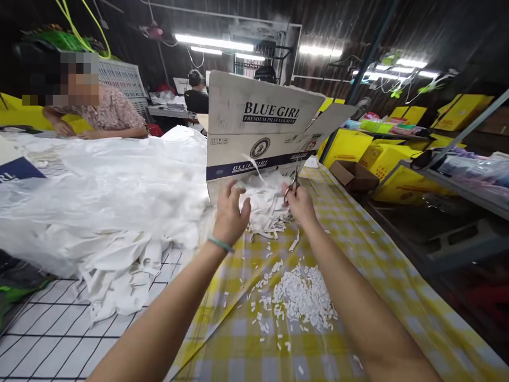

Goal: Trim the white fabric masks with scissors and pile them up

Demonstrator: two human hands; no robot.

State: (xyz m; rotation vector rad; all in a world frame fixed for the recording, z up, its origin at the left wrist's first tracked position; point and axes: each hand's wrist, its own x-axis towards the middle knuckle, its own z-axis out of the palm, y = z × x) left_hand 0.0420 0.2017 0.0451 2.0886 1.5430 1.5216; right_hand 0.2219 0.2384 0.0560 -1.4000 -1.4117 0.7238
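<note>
Under tube lights (214,41), white bits (304,294) dot our yellow-checked counter (358,239); our right hand (301,204) grips scissors (295,185), our left hand (230,215) unclenched.

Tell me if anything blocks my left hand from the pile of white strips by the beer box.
Nothing visible does. Your open left hand is just beside the pile of white strips. Your right hand, with the scissors, is at the pile's other side, and the beer box stands behind it.
</note>
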